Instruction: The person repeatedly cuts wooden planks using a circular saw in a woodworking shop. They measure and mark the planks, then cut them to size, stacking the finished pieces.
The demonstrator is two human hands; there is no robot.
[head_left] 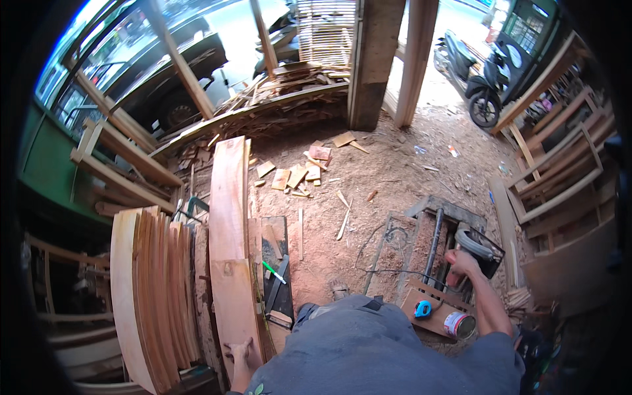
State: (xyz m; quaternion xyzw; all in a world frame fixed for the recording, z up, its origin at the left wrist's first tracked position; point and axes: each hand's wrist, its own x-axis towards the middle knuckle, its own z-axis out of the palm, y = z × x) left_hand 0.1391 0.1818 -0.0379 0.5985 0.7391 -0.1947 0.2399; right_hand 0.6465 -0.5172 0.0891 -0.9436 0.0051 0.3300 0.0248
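Observation:
My left hand point(239, 351) lies on the near end of a long wooden board point(232, 217), with its fingers apart. A second, shorter-looking length of wood overlaps or joins that board lengthwise; I cannot tell which. Over to the right, my right hand point(463, 263) is closed round the reddish handle of a power tool point(475, 243) that looks like a circular saw, with a round grey guard and a dark base plate. The tool rests at the right side of a low frame point(431, 243) with a dark metal bar. A blue tape measure point(422, 309) and a tin can point(459, 325) are close to my right forearm.
Curved boards point(141, 296) stand stacked left of the long board. A green marker point(274, 272) lies on a dark strip beside it. Wood offcuts point(297, 174) litter the sawdust-covered ground ahead. A black cable point(368, 269) runs by the frame. Parked motorbikes point(486, 99) and leaning wooden frames point(566, 171) are at right.

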